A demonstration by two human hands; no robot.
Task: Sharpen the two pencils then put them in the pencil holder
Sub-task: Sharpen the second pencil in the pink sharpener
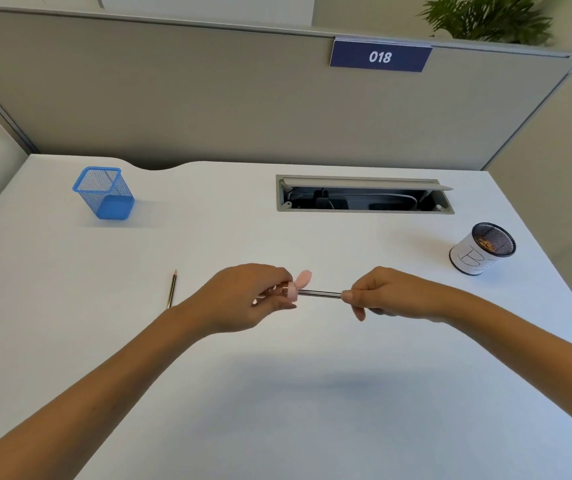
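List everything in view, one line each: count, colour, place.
pencil in hands: 1, dark, held level above the desk, one end in the sharpener
pencil on desk: 1, gold-brown, left of the hands
sharpener: 1, pink, in the left hand
blue mesh holder: 1, blue, far left
round mesh cup: 1, black with white paper wrap, right
cable tray: 1, grey, open, desk rear
sign 018: 1, navy, on partition
plant: 1, green, behind partition
desk: 1, white
left hand: grips sharpener
right hand: pinches pencil

Paper-wrapped cup [480, 250], sign "018" [380, 57], plant [488, 16]
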